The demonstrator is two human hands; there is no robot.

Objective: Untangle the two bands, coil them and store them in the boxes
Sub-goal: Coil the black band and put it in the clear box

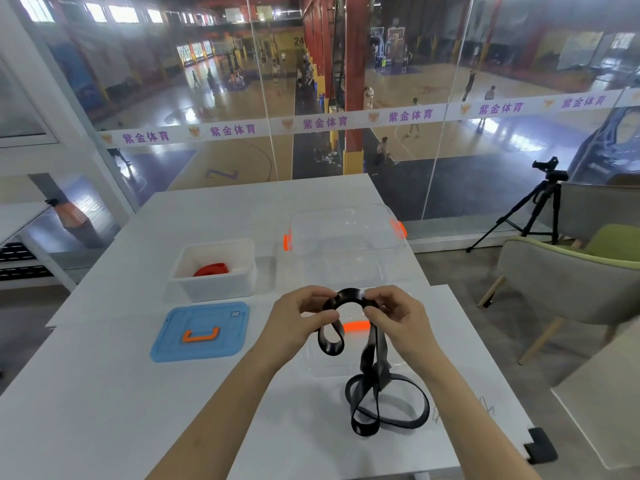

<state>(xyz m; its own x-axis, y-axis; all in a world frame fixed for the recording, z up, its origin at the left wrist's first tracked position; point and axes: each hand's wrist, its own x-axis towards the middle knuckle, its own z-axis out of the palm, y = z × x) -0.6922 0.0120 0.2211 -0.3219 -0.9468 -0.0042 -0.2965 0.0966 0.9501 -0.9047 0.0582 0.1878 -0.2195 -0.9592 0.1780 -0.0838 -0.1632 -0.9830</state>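
Note:
Both hands hold a black band [372,386] above the white table [104,393]. My left hand [298,318] and my right hand [394,317] pinch its top arc between thumb and fingers, a short way apart. A small loop hangs under my left hand, and the longer part drops to loose loops lying on the table. A red band [212,269] lies coiled inside the white box [216,271] at the left. A clear box [346,237] with orange clips stands behind my hands.
A blue lid [201,332] with an orange handle lies flat in front of the white box. A clear lid [346,362] lies under the hanging band. A glass wall rises behind the table. At the right stand a chair [561,282] and a tripod [540,206].

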